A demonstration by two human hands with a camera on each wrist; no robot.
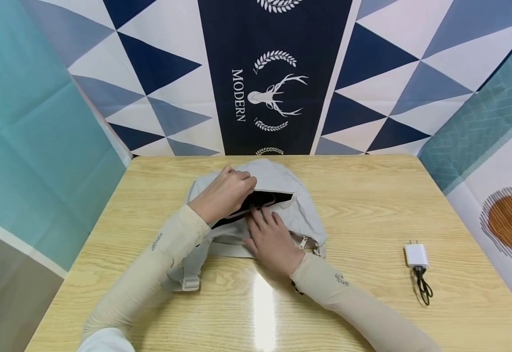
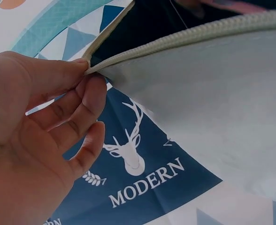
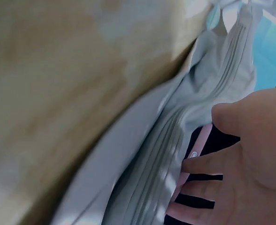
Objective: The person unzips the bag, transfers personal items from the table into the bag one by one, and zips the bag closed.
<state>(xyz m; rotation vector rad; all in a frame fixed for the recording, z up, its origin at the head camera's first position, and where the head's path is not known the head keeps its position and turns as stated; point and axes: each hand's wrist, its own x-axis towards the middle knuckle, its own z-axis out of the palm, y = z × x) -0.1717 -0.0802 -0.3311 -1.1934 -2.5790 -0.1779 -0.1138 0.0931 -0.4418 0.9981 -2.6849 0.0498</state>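
A pale grey backpack (image 1: 278, 176) lies on the table, its zipped pocket open on a dark inside. My left hand (image 1: 227, 193) pinches the upper edge of the opening between thumb and fingers and holds it raised; the left wrist view shows the pinch on the zipper edge (image 2: 175, 40). At the lower edge lies my right hand (image 1: 273, 239), fingers stretched into the opening. Beside those fingers, in the right wrist view, a narrow pink strip (image 3: 201, 140) shows against the dark inside. What it belongs to is hidden.
A white charger plug (image 1: 416, 255) with a black cable (image 1: 424, 287) lies on the right of the wooden table (image 1: 361, 195). A strap with a buckle (image 1: 190, 283) hangs from the bag's left side. Patterned cloth (image 1: 168, 73) stands behind the table.
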